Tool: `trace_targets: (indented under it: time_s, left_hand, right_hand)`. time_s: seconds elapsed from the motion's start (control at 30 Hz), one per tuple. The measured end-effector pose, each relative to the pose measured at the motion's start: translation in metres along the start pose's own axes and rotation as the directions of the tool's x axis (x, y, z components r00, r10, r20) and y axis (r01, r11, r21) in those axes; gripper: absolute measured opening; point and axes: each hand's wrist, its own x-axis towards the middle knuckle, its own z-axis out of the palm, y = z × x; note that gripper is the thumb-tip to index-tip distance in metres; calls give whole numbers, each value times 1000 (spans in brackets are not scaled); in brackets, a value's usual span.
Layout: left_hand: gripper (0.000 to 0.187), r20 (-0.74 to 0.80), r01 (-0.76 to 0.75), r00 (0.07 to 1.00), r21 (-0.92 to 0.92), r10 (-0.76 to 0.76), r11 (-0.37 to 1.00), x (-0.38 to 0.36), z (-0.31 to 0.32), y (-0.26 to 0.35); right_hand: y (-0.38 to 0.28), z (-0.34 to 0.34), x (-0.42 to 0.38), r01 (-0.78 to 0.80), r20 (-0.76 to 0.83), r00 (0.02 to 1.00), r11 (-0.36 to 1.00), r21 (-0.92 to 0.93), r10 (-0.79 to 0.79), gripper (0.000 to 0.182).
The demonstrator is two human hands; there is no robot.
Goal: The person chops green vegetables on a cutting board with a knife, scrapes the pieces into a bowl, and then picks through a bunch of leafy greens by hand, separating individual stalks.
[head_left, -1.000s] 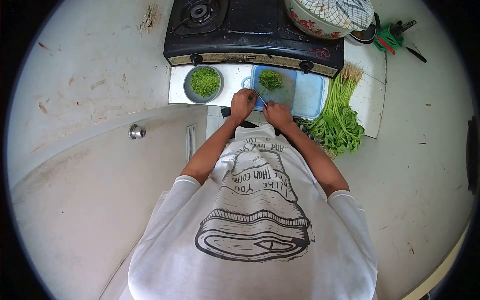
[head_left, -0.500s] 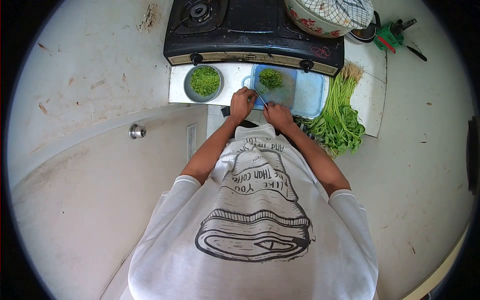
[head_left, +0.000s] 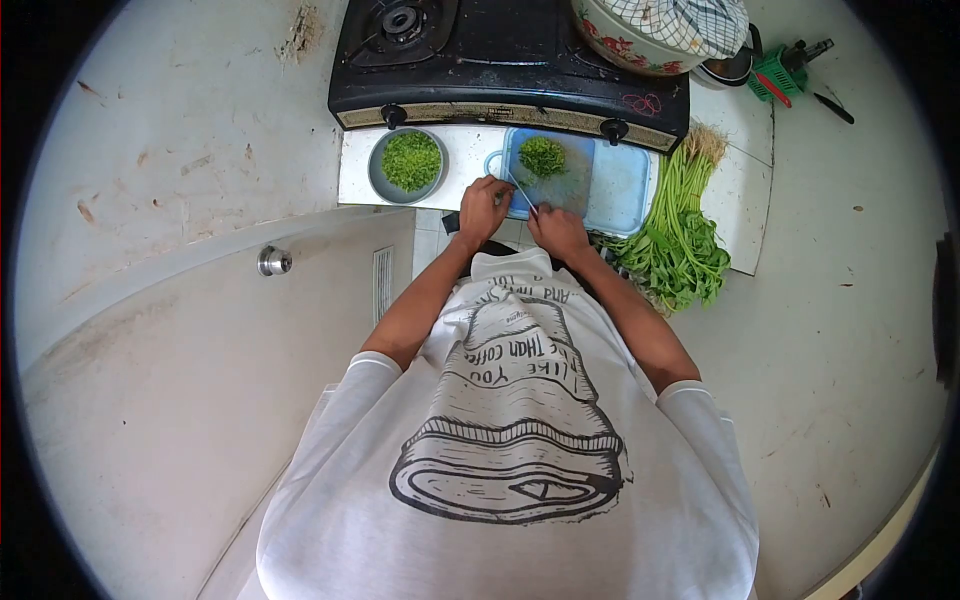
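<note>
My right hand (head_left: 559, 232) is closed round the handle of a knife (head_left: 523, 194), whose blade points up and left over the blue cutting board (head_left: 620, 190). At the board's lower left corner, my left hand (head_left: 484, 207) has its fingers bent together beside the blade tip; what they hold, if anything, is too small to tell. A small heap of chopped greens (head_left: 542, 157) lies on the board above the knife. More chopped greens (head_left: 411, 161) fill a grey bowl (head_left: 372, 178) to the left.
A black gas stove (head_left: 500, 90) stands behind the board, with a floral pot (head_left: 630, 45) under a checked cloth. Long leafy stalks (head_left: 678, 215) hang over the counter edge at right. Farther right are a green basket (head_left: 770, 77) and a black-handled knife (head_left: 834, 108).
The knife blade and my right hand have shifted very slightly. My left hand has stayed at the board's corner.
</note>
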Motion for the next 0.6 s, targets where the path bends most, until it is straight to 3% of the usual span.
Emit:
trace_targets:
  time_s: [0.6]
  left_hand:
    - [8,27,20,999,-9,-20,1000,4,-3,3]
  right_hand:
    - [1,2,3,-6,4,1000,1000,-2,6,41]
